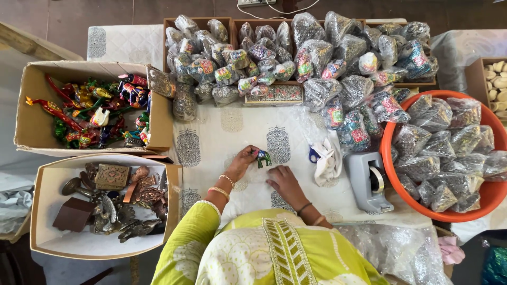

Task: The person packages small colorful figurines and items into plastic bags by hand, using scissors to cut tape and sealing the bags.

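My left hand (242,161) grips a small painted elephant figurine (263,158), green and blue, and holds it upright on the white printed tablecloth (222,134). My right hand (285,180) lies just right of it, palm down on a sheet of clear wrap that I can barely make out. I wear bangles on both wrists and a yellow-green top.
A grey tape dispenser (369,182) and a white cloth with blue-handled scissors (323,156) sit to the right. An orange tub (488,195) and wooden trays (274,95) hold several wrapped figurines. Left boxes hold colourful figurines (97,111) and metal ornaments (113,203). Bubble wrap (396,248) lies nearby.
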